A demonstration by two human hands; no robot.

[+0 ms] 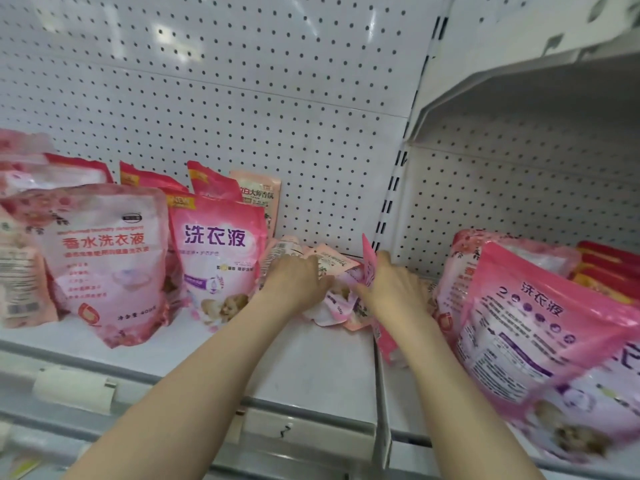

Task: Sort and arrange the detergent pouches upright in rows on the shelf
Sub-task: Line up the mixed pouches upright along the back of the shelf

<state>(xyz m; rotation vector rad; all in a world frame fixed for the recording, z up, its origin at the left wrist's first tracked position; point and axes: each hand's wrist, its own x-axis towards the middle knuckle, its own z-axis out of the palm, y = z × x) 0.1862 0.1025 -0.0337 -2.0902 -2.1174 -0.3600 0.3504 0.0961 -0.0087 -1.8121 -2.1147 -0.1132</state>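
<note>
Several pink detergent pouches stand upright at the shelf's left: a large pale pink one [104, 258] in front, a pink-and-purple one [216, 254] beside it, more behind. A heap of small pink pouches [334, 296] lies flat at the middle of the shelf [311, 358]. My left hand [294, 280] rests on the heap's left side, fingers curled over a pouch. My right hand [388, 285] grips a thin pink pouch [369, 259] that stands on edge at the heap's right side.
A white pegboard wall [242, 98] backs the shelf. A vertical divider [381, 393] separates a right bay, where large pink pouches [540, 334] lean and red ones [609, 261] are stacked. An upper shelf [519, 81] overhangs on the right. A price-tag rail [72, 389] runs along the front edge.
</note>
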